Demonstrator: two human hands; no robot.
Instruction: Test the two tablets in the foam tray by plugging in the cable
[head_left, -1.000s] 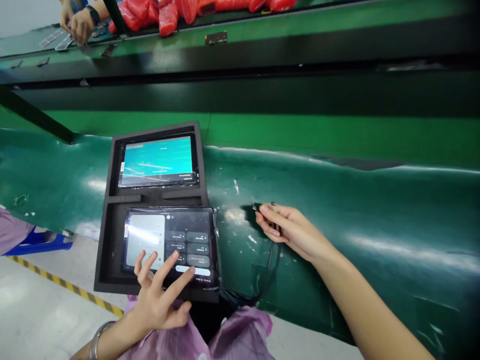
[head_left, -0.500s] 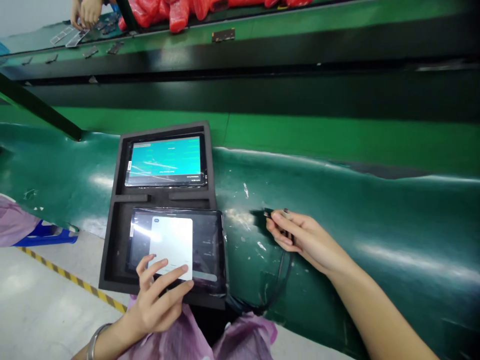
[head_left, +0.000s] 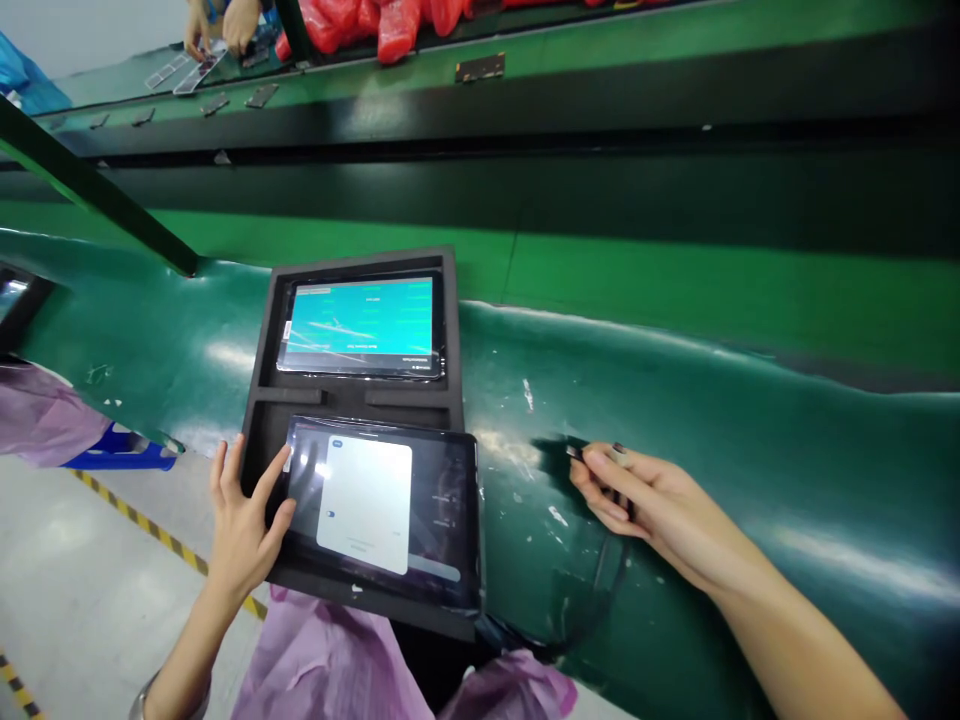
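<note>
A black foam tray lies on the dark green belt and holds two tablets. The far tablet shows a turquoise screen. The near tablet shows a white pop-up panel on a dark screen. My left hand rests at the near tablet's left edge, fingers spread, thumb against the tablet's side. My right hand lies on the belt to the tablet's right, fingers pinched on the plug end of a black cable that loops down toward my lap.
Another person's hands work at the far left on a raised green conveyor, beside red bags and small flat parts. A green frame bar slants at left. Purple fabric covers my lap; yellow-black floor tape runs below.
My left hand moved from the near tablet's screen to its left edge. The screen changed from a menu to a white pop-up. My right hand kept hold of the cable plug.
</note>
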